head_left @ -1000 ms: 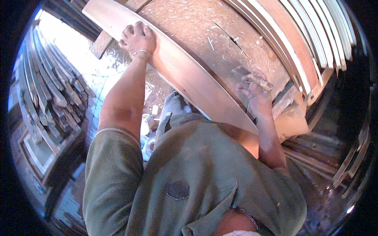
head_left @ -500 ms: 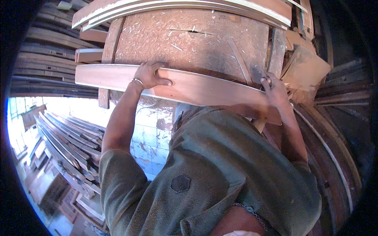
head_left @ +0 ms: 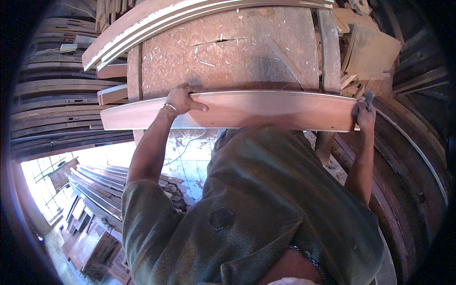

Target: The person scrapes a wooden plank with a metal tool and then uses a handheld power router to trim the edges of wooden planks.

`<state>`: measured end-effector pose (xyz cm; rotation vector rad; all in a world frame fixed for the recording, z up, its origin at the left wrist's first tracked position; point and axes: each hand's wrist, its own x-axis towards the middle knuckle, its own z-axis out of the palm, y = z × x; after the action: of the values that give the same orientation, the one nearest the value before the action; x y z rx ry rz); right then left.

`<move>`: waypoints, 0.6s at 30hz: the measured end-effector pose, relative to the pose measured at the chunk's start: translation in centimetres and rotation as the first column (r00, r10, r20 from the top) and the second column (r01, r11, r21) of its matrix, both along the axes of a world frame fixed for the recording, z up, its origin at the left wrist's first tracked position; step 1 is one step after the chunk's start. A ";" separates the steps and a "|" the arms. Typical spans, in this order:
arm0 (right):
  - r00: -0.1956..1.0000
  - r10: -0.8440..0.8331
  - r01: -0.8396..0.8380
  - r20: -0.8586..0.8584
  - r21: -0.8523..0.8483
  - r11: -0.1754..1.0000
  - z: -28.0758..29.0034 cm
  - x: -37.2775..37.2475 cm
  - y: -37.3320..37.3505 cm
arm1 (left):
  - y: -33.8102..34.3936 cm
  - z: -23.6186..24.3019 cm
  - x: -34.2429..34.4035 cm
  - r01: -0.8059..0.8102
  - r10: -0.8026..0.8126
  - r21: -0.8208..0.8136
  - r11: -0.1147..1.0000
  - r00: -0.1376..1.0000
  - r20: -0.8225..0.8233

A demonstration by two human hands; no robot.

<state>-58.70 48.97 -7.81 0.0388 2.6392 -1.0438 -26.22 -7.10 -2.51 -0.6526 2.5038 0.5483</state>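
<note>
A long reddish wooden board (head_left: 280,111), slightly curved with a pale edge, lies across the near side of a worn work table (head_left: 228,61) strewn with wood chips. My left hand (head_left: 185,102) grips it left of centre, fingers over the far edge and thumb on the top face. At the board's right end, my right hand (head_left: 365,116) is closed on a small dark greyish block (head_left: 368,99), too small to name more exactly. A thin wooden strip (head_left: 285,59) lies on the table beyond the board.
Curved, pale-edged planks (head_left: 199,14) lie along the table's far side. Board offcuts (head_left: 370,52) are piled at the right. Long timbers (head_left: 52,114) are stacked at left and right (head_left: 418,156). More timber (head_left: 95,190) lies by a bright grid opening at lower left.
The view has turned, so the board now runs level across it. My right hand has moved outward to the board's right end with the block; my left hand still grips the board.
</note>
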 end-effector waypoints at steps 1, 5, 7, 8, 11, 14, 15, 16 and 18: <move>0.998 -0.041 0.042 -0.047 0.021 0.999 0.8 0.8 -0.7 | 0.1 -0.1 1.0 -0.011 0.010 -0.012 1.000 0.999 -0.047; 0.968 -0.241 0.223 -0.065 -0.213 0.951 1.6 2.5 1.1 | 1.7 2.1 2.9 -0.012 -0.018 -0.115 0.993 0.968 -0.251; 0.963 -0.268 0.253 -0.021 -0.271 0.929 3.1 3.5 1.1 | 2.2 2.4 3.9 0.012 -0.067 -0.168 0.986 0.943 -0.325; 0.960 -0.282 0.267 -0.006 -0.294 0.918 3.6 3.6 0.6 | 2.4 2.7 4.4 0.018 -0.093 -0.204 0.979 0.927 -0.364; 0.928 -0.344 0.266 -0.143 -0.393 0.880 3.8 3.9 -1.5 | 2.6 2.8 5.1 -0.027 -0.049 -0.200 0.979 0.930 -0.365; 0.962 -0.236 0.185 -0.141 -0.300 0.936 3.0 2.1 -0.6 | 2.0 2.0 5.7 -0.022 -0.022 -0.156 0.987 0.962 -0.274; 0.960 -0.250 0.204 -0.129 -0.294 0.934 2.9 2.0 -0.2 | 1.7 2.2 5.6 -0.013 -0.025 -0.153 0.988 0.969 -0.245; 0.958 -0.262 0.221 -0.117 -0.286 0.932 2.6 2.1 0.1 | 1.8 2.4 5.7 0.005 -0.041 -0.141 0.990 0.968 -0.249; 0.960 -0.278 0.261 -0.022 -0.272 0.926 3.7 3.6 -1.3 | 1.5 2.1 6.3 0.001 -0.054 -0.155 0.988 0.941 -0.335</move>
<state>-55.13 47.64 -4.06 0.3254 2.5705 -1.5064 -19.94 -5.60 -0.40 -0.6213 2.8980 0.4963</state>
